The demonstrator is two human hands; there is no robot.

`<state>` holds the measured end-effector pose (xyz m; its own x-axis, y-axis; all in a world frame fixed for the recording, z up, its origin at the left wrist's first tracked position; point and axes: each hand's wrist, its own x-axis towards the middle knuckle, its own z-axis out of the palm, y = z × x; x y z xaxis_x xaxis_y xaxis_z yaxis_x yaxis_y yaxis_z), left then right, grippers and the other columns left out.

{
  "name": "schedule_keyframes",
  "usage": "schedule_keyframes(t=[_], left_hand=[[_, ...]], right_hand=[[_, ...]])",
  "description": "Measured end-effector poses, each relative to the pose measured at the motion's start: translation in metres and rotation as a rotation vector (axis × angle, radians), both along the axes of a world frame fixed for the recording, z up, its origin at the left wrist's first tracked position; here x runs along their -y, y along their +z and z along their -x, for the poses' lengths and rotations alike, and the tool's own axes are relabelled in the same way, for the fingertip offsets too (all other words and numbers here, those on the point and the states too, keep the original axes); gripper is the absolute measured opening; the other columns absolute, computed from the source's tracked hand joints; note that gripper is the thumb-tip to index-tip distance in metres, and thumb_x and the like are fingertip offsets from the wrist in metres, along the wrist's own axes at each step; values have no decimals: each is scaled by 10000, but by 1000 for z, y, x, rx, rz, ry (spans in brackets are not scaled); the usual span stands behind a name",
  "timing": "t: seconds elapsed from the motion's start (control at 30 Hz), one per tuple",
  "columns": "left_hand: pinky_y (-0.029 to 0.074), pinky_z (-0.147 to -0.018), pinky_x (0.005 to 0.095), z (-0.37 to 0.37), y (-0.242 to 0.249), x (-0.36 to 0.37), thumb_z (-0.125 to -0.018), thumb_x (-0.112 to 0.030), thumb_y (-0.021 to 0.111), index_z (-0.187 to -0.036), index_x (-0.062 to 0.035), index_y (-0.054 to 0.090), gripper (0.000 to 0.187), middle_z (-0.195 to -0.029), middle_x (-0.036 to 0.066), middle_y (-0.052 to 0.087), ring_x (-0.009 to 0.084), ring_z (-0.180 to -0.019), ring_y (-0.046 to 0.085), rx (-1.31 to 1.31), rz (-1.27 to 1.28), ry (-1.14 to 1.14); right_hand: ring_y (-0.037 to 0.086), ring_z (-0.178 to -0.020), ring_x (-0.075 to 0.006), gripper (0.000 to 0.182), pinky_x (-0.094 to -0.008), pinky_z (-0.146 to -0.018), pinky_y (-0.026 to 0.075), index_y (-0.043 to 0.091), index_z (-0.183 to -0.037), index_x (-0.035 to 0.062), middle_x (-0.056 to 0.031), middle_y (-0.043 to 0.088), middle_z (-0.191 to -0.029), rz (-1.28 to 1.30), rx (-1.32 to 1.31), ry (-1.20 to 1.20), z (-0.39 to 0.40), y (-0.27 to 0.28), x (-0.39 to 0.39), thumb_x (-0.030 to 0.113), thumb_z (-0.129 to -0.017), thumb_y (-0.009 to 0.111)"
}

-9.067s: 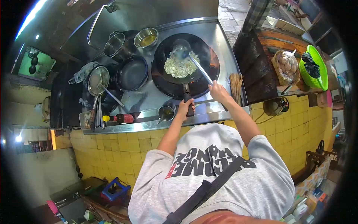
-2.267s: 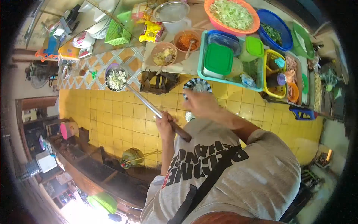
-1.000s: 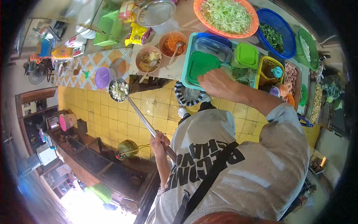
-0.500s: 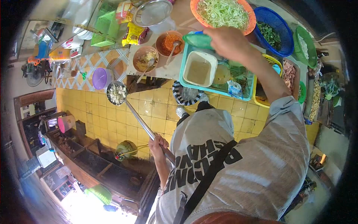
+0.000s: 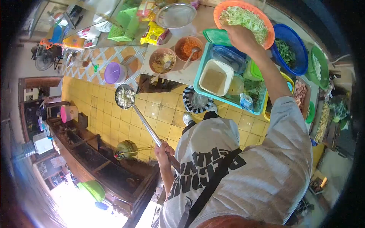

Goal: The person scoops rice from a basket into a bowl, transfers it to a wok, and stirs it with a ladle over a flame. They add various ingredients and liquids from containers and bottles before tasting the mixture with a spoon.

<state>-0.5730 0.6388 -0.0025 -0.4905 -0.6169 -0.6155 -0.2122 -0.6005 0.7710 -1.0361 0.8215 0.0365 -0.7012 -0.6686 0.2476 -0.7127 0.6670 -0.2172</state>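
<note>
My left hand [image 5: 164, 151] is closed around the long metal handle of a ladle [image 5: 149, 129]. The ladle's round bowl reaches out over the yellow floor and holds whitish chopped food [image 5: 125, 97]. Up at the counter, my right hand [image 5: 240, 38] has its fingers bent at the edge of a green plastic lid [image 5: 216, 37], gripping it; the fingertips are partly hidden. Beneath the lid lies a turquoise tray [image 5: 201, 88] with a white tub of brownish liquid [image 5: 216, 79] and a clear-topped blue container [image 5: 228, 57]. Beyond that hand stands an orange basin [image 5: 217, 15] of shredded cabbage [image 5: 247, 22].
Two bowls with spoons, one of orange-red paste [image 5: 186, 48] and one of pale chopped food [image 5: 157, 62], stand left of the tray. A blue basket [image 5: 302, 62] of greens sits to the right. A purple bucket [image 5: 113, 74] and a wooden bench [image 5: 114, 167] are leftward.
The whole view has shifted, so the counter appears farther right. The green lid is turned more face-up, and the blue container under it shows more. My left hand still holds the ladle.
</note>
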Motion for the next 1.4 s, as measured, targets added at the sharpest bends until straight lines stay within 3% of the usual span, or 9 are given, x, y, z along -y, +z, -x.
schedule_keyframes(t=[0.23,0.33,0.43,0.57,0.77,0.87,1.07,1.23,1.4], left_hand=[[337,-366,249,-6,-4,-3,-850,-84,501,-808,-77,412,100,-523,-6,375,109,-366,383,-30,-12,78],[364,-389,265,-12,-6,2,-853,-59,476,-833,-67,427,53,-551,13,394,127,-398,399,-36,-7,52],[363,-386,265,-13,-6,5,-851,-59,478,-845,-64,434,44,-555,14,394,127,-394,396,-35,-17,29],[364,-384,266,-11,-3,7,-843,-52,473,-856,-61,441,36,-551,14,390,125,-387,392,-59,-72,48],[379,-403,273,-11,2,3,-851,-77,457,-834,-74,421,40,-536,12,377,128,-384,387,-62,-78,-38],[380,-407,271,-15,5,1,-847,-77,463,-832,-69,419,47,-538,15,383,128,-389,392,-61,-104,-57],[370,-391,256,-20,7,-1,-836,-74,469,-830,-62,423,48,-538,21,404,123,-391,394,-8,-71,-107],[353,-364,250,-18,5,-8,-837,-76,473,-812,-64,409,69,-525,17,399,122,-374,394,-20,-65,-146],[342,-353,244,-10,6,-16,-843,-80,464,-765,-74,388,110,-505,9,384,120,-358,391,36,-36,-202]], right_hand=[[619,-857,-316,235,-442,-685,507,585,-987,83,-159,627,-869,-224,172,-104,4,-34,-9,62,-774,488],[621,-839,-331,213,-457,-699,502,588,-959,53,-166,628,-865,-27,-124,-100,-2,-43,-12,65,-774,484],[619,-850,-345,198,-455,-730,498,621,-894,14,-187,628,-944,-339,322,-48,-28,-34,-2,65,-761,483],[620,-861,-343,201,-446,-751,495,642,-873,14,-204,625,-952,-509,505,43,-7,-117,0,71,-746,497],[608,-840,-358,136,-426,-720,481,642,-797,18,-233,615,-852,-335,484,152,10,-163,5,114,-728,576],[623,-804,-344,174,-442,-736,490,648,-836,14,-229,621,-827,-354,420,106,-10,-111,2,127,-743,554],[589,-646,-349,122,-435,-610,475,611,-817,33,-189,601,-717,147,50,143,-53,-45,-34,126,-786,539],[574,-583,-299,70,-362,-537,449,570,-847,38,-126,593,-697,495,245,10,-117,11,-43,95,-806,570],[575,-590,-305,83,-357,-523,445,570,-859,32,-135,584,-692,535,389,225,-132,-29,-17,97,-836,523]])
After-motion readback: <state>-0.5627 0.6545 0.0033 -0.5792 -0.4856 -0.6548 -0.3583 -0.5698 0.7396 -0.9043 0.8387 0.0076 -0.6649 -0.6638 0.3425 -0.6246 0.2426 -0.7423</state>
